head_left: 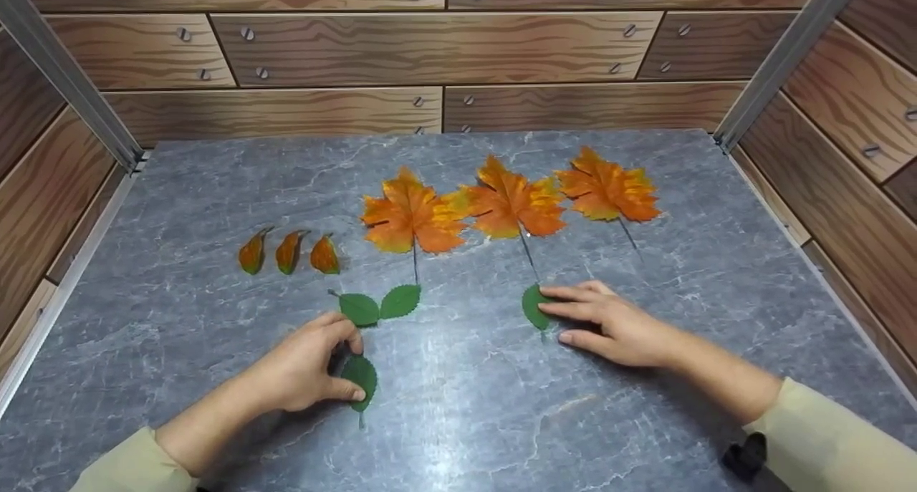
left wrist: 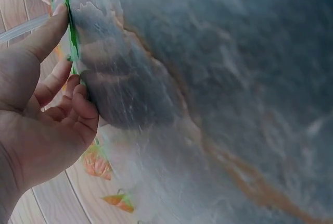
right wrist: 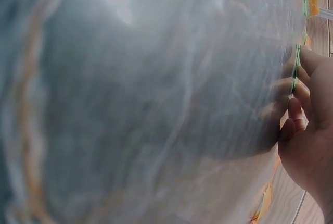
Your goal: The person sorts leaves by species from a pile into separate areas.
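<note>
My left hand [head_left: 304,370] holds a green leaf [head_left: 367,381] flat on the table, thumb on its lower part and a bent index finger at its upper end. Just beyond those fingers lie two more green leaves [head_left: 359,309], meeting in a shallow V. To the right, the nearly straight fingertips of my right hand [head_left: 620,324] rest on the edge of another green leaf [head_left: 534,306]; they hide part of it. In the left wrist view, the left hand's leaf [left wrist: 72,26] shows edge-on along the thumb and index finger.
Three orange maple leaves [head_left: 512,202] with thin dark stems lie in a row beyond the hands. Three small curled brown-orange leaves [head_left: 289,253] sit to their left. The grey marbled table [head_left: 458,435] is bordered by wood-patterned walls [head_left: 437,48] and metal posts [head_left: 781,69].
</note>
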`<state>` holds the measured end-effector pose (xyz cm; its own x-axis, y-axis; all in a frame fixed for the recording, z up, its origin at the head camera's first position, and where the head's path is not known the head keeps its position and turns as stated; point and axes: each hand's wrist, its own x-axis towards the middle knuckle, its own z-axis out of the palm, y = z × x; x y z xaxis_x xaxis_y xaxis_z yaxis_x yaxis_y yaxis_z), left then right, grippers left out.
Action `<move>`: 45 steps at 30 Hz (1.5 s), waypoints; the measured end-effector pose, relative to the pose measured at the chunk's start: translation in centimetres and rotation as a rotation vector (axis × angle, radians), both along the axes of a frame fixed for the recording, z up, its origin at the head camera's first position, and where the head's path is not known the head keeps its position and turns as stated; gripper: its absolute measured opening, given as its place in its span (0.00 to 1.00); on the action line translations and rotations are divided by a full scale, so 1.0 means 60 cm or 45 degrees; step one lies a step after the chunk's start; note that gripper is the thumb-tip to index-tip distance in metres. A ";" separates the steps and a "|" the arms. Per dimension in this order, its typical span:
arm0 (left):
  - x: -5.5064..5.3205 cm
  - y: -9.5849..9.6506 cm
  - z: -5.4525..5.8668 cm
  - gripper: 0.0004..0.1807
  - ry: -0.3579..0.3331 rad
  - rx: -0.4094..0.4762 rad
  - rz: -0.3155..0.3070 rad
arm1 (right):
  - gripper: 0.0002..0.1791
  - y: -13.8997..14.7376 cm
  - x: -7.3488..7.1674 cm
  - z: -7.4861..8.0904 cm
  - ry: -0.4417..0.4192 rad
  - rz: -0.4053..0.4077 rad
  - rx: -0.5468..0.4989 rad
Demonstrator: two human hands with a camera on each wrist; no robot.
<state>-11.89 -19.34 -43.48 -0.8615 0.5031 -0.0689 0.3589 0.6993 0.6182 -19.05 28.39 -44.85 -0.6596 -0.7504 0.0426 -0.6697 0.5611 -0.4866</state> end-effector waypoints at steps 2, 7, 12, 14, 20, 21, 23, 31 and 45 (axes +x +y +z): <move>0.000 0.000 0.000 0.26 -0.001 0.001 0.000 | 0.27 0.000 0.000 0.000 0.003 0.004 -0.001; 0.000 -0.001 0.001 0.26 -0.028 0.020 -0.007 | 0.27 0.000 -0.002 0.000 0.004 0.011 -0.003; 0.004 0.001 0.003 0.24 -0.027 0.050 -0.059 | 0.27 0.000 -0.003 -0.001 -0.002 0.012 -0.002; 0.007 0.003 0.004 0.24 -0.024 0.069 -0.092 | 0.27 0.000 -0.003 -0.001 -0.001 0.013 -0.003; 0.009 0.017 0.013 0.21 -0.081 0.174 -0.149 | 0.27 0.000 -0.003 0.000 0.013 0.012 -0.009; 0.007 0.021 0.016 0.21 -0.088 0.195 -0.143 | 0.27 0.000 -0.003 0.000 0.018 0.014 -0.011; 0.001 0.033 0.024 0.21 -0.100 0.231 -0.125 | 0.27 0.001 -0.003 0.000 0.023 0.015 -0.013; -0.043 0.113 0.050 0.22 -0.066 0.279 -0.099 | 0.27 0.004 -0.001 -0.001 0.018 0.009 -0.014; -0.111 0.235 0.036 0.17 -0.156 0.292 -0.018 | 0.26 0.000 0.000 -0.002 -0.034 -0.001 -0.028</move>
